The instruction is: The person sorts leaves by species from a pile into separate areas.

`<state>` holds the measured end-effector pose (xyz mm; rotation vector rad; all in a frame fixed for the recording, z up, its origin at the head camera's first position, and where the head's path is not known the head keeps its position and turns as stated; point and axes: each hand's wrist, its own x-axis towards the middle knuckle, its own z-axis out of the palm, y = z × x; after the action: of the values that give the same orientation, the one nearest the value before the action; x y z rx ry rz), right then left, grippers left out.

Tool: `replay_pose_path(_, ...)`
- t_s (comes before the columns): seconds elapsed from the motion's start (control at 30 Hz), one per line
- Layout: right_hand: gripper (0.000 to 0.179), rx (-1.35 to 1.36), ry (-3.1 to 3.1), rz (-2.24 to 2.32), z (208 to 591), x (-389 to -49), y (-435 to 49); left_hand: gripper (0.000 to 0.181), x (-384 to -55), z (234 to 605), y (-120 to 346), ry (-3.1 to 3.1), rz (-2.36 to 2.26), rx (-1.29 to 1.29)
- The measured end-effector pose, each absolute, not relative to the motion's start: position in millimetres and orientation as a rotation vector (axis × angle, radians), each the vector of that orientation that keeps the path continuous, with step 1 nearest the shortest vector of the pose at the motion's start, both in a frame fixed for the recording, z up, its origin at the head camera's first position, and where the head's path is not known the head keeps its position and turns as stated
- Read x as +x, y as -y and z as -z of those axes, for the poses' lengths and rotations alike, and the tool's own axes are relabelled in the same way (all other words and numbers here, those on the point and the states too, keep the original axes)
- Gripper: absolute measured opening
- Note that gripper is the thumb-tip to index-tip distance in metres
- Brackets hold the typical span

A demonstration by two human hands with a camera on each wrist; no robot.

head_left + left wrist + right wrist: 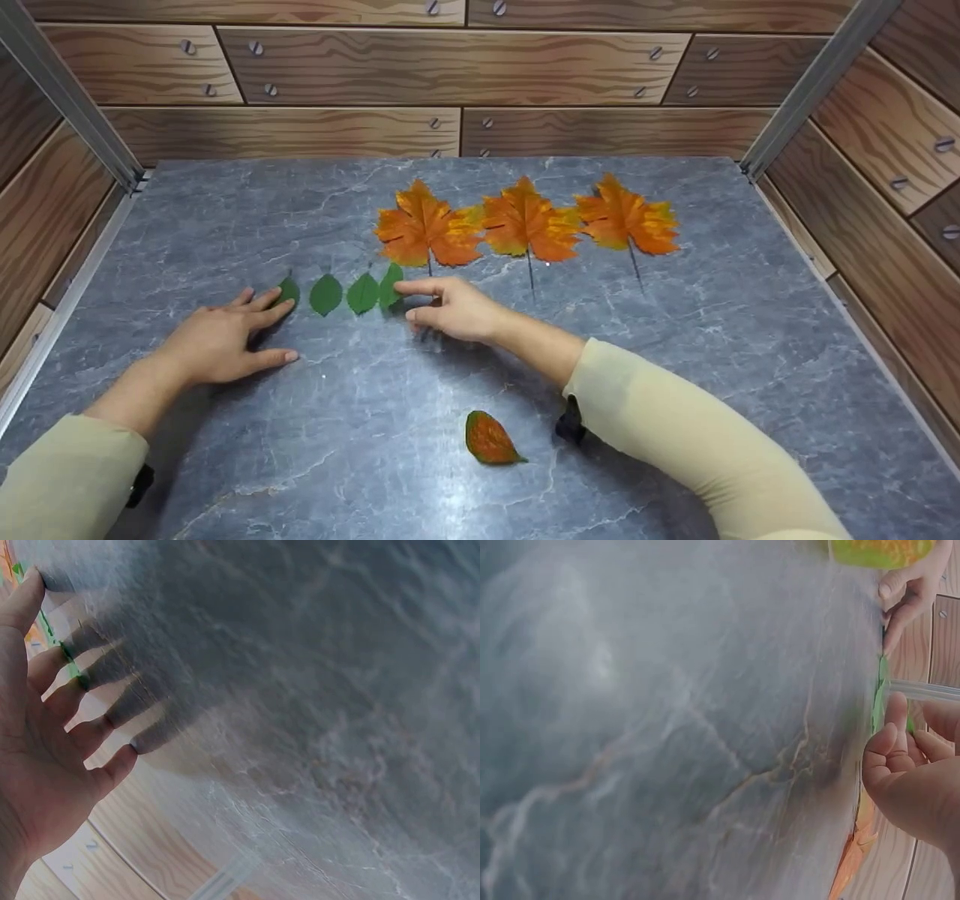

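Note:
Green leaves lie in a short row in the head view. The fingertips of my left hand (217, 341) rest on the leftmost leaf (290, 294), covering part of it, with the fingers spread and the thumb apart. Two more leaves, the second (325, 295) and the third (363, 293), lie between my hands. My right hand (461, 309) holds the rightmost green leaf (388, 285) by its right edge, index finger stretched and other fingers bent. That leaf leans close beside the third one. In the right wrist view, green shows between the right fingers (897, 711).
Three orange maple leaves (429, 229) with dark stems stand in a row toward the back. A single red-brown leaf with a green rim (489, 438) lies nearer the front. Wood-patterned walls (450, 67) enclose the grey marbled table (360, 465).

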<state>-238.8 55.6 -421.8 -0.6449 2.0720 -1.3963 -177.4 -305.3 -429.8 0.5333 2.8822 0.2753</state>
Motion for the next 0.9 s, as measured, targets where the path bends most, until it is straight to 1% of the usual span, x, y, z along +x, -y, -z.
replay_pose_path(0.6, 0.057, -0.613, -2.129, 1.336, 427.5, -245.1, -50.4, 0.096, -177.8, 430.7, 306.0, -2.875, -0.272, 0.541)
replay_pose_path(0.9, 0.055, -0.605, -2.124, 1.374, 431.6, -245.9, -48.5, 0.093, -177.2, 430.3, 306.5, -2.885, -0.276, 0.551)
